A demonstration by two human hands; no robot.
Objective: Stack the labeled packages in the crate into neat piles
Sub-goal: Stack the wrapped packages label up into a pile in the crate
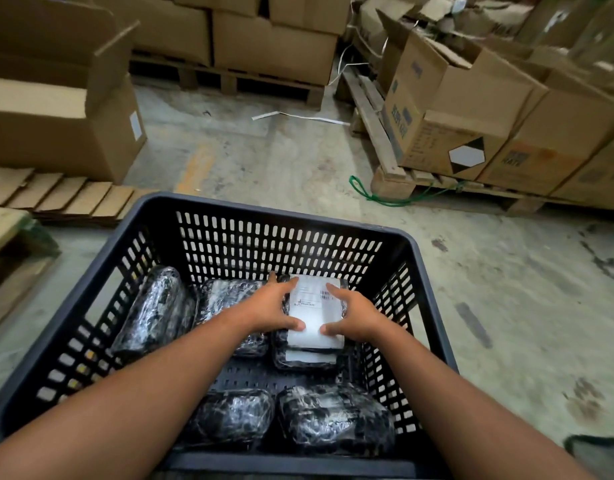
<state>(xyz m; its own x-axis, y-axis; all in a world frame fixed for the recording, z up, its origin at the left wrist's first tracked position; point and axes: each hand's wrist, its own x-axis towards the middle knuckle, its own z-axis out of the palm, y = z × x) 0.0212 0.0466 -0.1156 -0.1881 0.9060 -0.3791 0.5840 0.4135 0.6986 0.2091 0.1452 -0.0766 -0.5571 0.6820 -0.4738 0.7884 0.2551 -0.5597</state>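
Both my arms reach down into a dark slotted plastic crate (pixel 208 206) on a concrete warehouse floor. Against the crate's left wall, a black shrink-wrapped package (pixel 153 310) leans on its edge. Just right of it, by the crate's far wall, another wrapped package (pixel 225 296) lies flat, partly under my left wrist. My left hand (pixel 267 306) grips the left edge of a white-labeled package (pixel 314 313) near the crate's far right corner, fingers spread along its side, thumb pressed on its near top face. My right hand (pixel 354 318) clamps the opposite edge the same way, fingers splayed, thumb on top. This labeled package sits on a second package (pixel 307 360) beneath it, whose white label shows at the near edge. Toward the crate's near wall, two more black wrapped packages (pixel 229 415) lie side by side. Beyond the crate, cardboard boxes (pixel 458 109) stand on wooden pallets.
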